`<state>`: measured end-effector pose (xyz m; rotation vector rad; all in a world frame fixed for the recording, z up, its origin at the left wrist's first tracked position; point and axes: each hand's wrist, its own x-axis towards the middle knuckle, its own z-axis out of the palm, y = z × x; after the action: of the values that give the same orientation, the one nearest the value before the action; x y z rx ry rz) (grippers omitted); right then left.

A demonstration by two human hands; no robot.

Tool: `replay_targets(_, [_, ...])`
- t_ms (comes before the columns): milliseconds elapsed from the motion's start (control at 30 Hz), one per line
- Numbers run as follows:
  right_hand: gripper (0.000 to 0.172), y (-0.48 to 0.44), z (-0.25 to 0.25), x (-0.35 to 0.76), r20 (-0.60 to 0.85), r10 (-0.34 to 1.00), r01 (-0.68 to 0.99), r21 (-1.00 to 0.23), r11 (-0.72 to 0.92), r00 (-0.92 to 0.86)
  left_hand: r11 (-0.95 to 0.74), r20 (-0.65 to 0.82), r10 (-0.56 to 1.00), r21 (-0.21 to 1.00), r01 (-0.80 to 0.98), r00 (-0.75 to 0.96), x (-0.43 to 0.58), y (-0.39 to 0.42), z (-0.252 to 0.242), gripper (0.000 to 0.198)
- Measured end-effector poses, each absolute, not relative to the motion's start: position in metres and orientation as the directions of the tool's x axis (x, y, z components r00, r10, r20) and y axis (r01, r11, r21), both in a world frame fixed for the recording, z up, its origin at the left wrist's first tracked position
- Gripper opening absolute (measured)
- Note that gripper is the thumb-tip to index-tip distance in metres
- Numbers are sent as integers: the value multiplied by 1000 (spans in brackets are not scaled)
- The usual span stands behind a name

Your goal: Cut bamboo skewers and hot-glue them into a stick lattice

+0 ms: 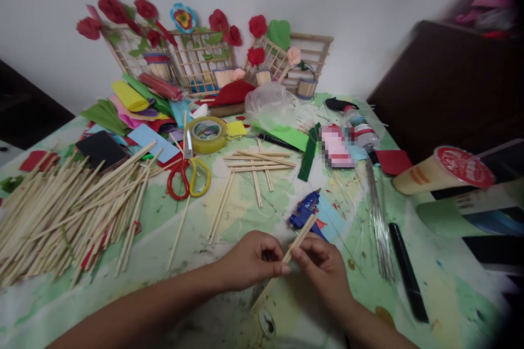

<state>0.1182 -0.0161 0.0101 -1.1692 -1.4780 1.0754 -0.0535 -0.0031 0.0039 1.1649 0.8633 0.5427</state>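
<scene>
Between my two hands a pair of joined wooden chopsticks [303,233] is held at a slant above the near part of the table. My left hand [254,262] pinches them near the middle with thumb and fingers. Just above that spot, my right hand [323,267] grips them too, fingers curled behind. A blue glue gun [306,208] lies right behind the chopsticks, partly covered by them. Farther back, several loose chopsticks [262,163] lie crossed over one another. Scissors [189,174] with a red and a yellow handle rest left of those.
A large heap of chopsticks [53,223] covers the left side. Tape roll [208,136], crepe paper [129,95] and a plastic bag [270,103] lie behind. Stick lattices with paper flowers [204,65] lean on the wall. Wires [379,229], a black marker [407,272] and a drink cup [438,172] are at right.
</scene>
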Motion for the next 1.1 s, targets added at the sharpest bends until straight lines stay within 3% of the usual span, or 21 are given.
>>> replay_targets(267, [21, -13, 7, 125, 70, 998, 112, -991, 69, 0, 265, -277, 791, 959, 102, 546, -58, 3, 15, 27])
replay_targets(433, [22, -15, 0, 120, 73, 997, 132, -988, 78, -40, 189, -222, 949, 968, 163, 221, -82, 34, 21, 28])
replay_targets(533, [26, -16, -3, 116, 70, 988, 181, -979, 94, -138, 267, -281, 957, 951, 157, 69, -97, 55, 11, 32])
replay_targets(833, [25, -19, -8, 113, 127, 958, 272, -942, 197, -257, 262, -281, 958, 939, 225, 61, -101, 65, -3, 33])
replay_targets(1100, [26, -19, -9, 112, 140, 942, 292, -928, 233, -306, 142, -192, 980, 845, 516, 45, -103, 68, -12, 33])
